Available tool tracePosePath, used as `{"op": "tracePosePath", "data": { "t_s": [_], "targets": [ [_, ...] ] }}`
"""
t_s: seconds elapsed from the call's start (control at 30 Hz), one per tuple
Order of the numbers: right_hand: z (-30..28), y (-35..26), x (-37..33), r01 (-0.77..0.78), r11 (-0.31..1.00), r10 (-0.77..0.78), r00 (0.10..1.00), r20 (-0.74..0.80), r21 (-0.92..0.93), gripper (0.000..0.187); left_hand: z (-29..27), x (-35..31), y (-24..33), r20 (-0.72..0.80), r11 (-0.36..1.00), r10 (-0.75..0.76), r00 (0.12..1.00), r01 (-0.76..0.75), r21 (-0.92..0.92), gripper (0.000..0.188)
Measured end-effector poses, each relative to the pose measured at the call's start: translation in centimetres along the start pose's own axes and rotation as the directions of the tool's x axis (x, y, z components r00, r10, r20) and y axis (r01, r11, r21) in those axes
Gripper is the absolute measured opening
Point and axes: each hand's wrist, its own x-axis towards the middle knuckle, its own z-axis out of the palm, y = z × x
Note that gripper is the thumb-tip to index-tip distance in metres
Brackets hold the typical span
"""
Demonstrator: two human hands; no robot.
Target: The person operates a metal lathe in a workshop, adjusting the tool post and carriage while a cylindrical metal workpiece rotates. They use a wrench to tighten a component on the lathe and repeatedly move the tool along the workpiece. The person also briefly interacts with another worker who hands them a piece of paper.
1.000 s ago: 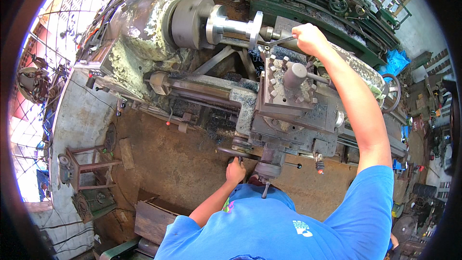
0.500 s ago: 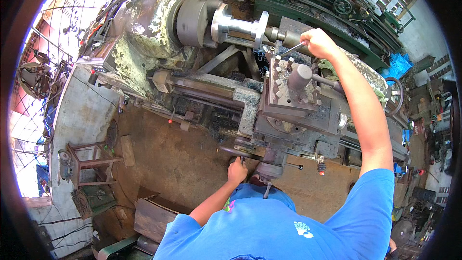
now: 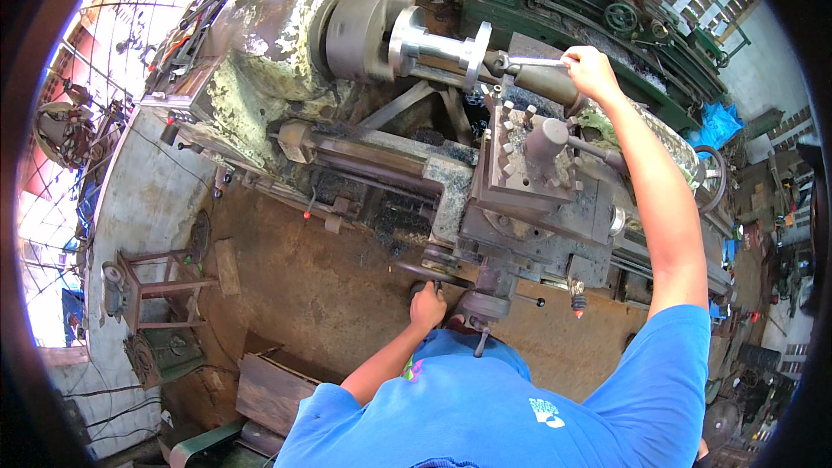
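My right hand (image 3: pixel 592 74) is closed around one end of a metal wrench (image 3: pixel 539 61). The wrench lies nearly level over the tailstock quill (image 3: pixel 546 82), its head beside the tip of the lathe centre. Just below that hand stands the square tool post (image 3: pixel 520 160), with several bolts and a round knob on top. My left hand (image 3: pixel 427 305) is closed round the handle of the carriage handwheel (image 3: pixel 433 272), close to my body. A shiny flanged metal workpiece (image 3: pixel 438 45) sits between the grey chuck (image 3: pixel 357 35) and the tailstock; whether it turns I cannot tell.
A green lathe (image 3: pixel 555 26) stands behind this one. Loose tools (image 3: pixel 186 43) lie on the headstock at the left. Below it are a small metal stand (image 3: pixel 165 286) and the brown floor (image 3: pixel 303 277). A control lever (image 3: pixel 578 295) juts out near my right side.
My right hand has moved slightly right and swung the wrench up from the tool post to nearly level by the tailstock. My left hand stays on the handwheel handle. The view has shifted slightly.
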Motion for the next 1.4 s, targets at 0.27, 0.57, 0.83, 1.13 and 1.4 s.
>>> {"op": "tracePosePath", "data": {
  "t_s": [0.27,0.57,0.83,1.13,1.4],
  "targets": [
    [0.3,-0.5,-0.9,0.269,0.961,-0.253,0.949,0.186,-0.069,0.016,0.0,0.1,-0.2,0.005,1.0,0.02,1.0,-0.02,-0.006,0.026],
    [1.9,-1.3,-0.2,0.191,0.981,-0.191,0.982,-0.007,-0.031,0.016,0.1,0.1,-0.3,0.002,1.0,0.026,1.0,-0.026,-0.003,0.025],
    [1.1,-1.1,-1.0,0.233,0.951,-0.178,0.95,0.257,-0.202,0.017,0.4,0.3,-0.6,-0.021,1.0,0.014,1.0,-0.014,-0.002,0.025],
    [1.3,-1.9,-0.5,-0.092,0.963,0.204,0.86,0.467,-0.252,0.023,0.5,0.3,-0.9,-0.03,1.0,0.01,1.0,-0.011,-0.019,0.024],
    [1.2,-2.0,-0.9,0.076,0.845,0.135,0.928,0.348,-0.53,0.024,0.8,0.4,-1.2,-0.023,0.998,0.009,1.0,-0.01,-0.059,0.026]
  ]
}}
